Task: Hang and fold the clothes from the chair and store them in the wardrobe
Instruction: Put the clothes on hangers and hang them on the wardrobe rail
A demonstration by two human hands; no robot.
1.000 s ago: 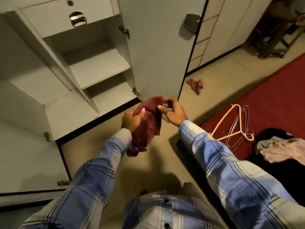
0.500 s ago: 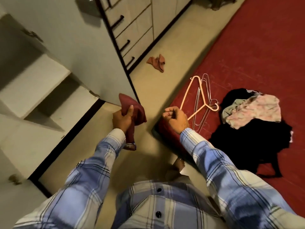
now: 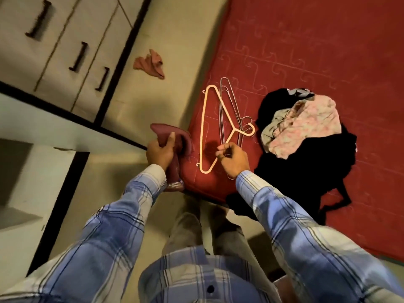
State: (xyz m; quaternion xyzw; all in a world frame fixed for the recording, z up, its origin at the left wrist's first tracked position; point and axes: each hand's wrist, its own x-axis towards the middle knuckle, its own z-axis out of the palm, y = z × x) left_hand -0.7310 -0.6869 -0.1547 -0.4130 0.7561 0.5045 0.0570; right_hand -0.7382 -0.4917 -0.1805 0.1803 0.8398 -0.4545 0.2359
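The left hand (image 3: 160,153) covers the middle of the folded maroon cloth (image 3: 175,136); the white wardrobe (image 3: 26,162) and its dark-handled drawers (image 3: 54,40) are motion-blurred, cut off at the left edge.

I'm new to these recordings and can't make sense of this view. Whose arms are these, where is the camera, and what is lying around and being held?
There is no machine here. A person wears a wide-angle camera on the head, looking down, so the plaid sleeves at the bottom are their own arms. The left hand grips a folded maroon cloth. The right hand has curled fingers and hovers by a peach hanger; whether it pinches anything is unclear. The hanger lies with wire hangers on a red mat. Beside them is a pile of clothes: a pink garment on black ones. A small reddish cloth lies on the floor near the wardrobe drawers.
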